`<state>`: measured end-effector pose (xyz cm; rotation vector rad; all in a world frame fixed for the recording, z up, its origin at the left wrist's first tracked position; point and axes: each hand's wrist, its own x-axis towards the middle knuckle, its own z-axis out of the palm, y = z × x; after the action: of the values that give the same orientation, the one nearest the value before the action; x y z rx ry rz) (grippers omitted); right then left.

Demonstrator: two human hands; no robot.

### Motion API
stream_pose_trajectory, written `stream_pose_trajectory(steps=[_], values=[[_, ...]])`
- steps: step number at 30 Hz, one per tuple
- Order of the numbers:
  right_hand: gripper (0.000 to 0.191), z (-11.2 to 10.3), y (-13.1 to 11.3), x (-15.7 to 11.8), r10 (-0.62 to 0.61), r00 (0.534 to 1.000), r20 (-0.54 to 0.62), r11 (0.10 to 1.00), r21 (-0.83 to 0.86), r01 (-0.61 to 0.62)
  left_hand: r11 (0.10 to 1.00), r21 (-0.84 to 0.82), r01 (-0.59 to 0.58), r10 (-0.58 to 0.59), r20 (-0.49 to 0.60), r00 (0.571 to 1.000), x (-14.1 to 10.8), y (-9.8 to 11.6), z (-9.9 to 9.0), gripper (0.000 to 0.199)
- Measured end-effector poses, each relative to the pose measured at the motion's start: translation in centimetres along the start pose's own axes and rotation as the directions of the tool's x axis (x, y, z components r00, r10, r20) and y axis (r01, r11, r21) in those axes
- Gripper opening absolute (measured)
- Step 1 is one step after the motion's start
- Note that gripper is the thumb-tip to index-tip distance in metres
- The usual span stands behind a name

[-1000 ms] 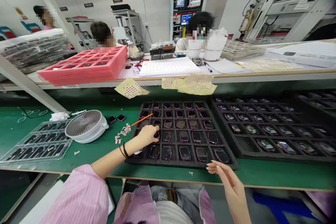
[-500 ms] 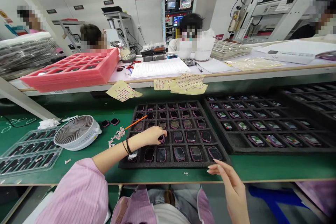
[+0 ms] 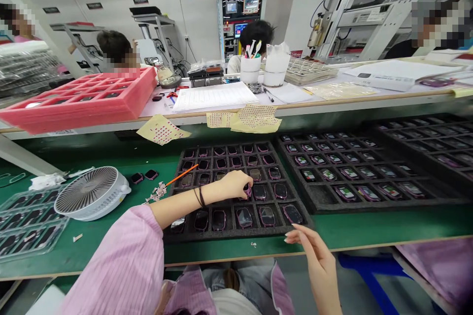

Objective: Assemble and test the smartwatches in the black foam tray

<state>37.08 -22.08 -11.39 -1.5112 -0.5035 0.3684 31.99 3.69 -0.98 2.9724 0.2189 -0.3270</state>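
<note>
My left hand [image 3: 238, 184] reaches over the black foam tray [image 3: 231, 234], its thumb and fingers closed on the edge of a watch case [image 3: 247, 190] with a purple frame. That case is at a cell in the second row from the front, partly covered by the fingers. Other dark-screened watch cases [image 3: 268, 215] lie in the surrounding cells. Just off the tray's front right corner is my right hand [image 3: 320, 258], fingers stretched out and holding nothing. The closest case to it is a slightly tilted one [image 3: 293, 214] in the corner cell.
More foam trays of watches [image 3: 351, 202] stand to the right. An orange stick [image 3: 181, 175] rests across the tray's left edge beside small pale pieces [image 3: 158, 191]. Further left are a fan [image 3: 92, 194] and clear plastic trays [image 3: 33, 226]. A shelf [image 3: 321, 103] runs above; people sit beyond.
My left hand has shifted right by about one cell and is now at another watch case. My right hand stays near the tray's front corner. The view has turned slightly right.
</note>
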Motion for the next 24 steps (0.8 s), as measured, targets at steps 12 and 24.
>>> stream_pose_trajectory(steps=[12,24], values=[[0.026,3.8,-1.6,2.1,-0.081,0.989,0.125,0.997,0.015,0.08,0.996,0.078,0.034,-0.035,0.006,0.999,0.7,0.5,1.8,0.053],[0.045,15.9,-3.0,4.7,0.031,0.822,0.569,0.953,0.23,-0.195,0.966,0.027,0.257,-0.241,-0.263,0.934,-8.5,1.4,2.2,0.056]])
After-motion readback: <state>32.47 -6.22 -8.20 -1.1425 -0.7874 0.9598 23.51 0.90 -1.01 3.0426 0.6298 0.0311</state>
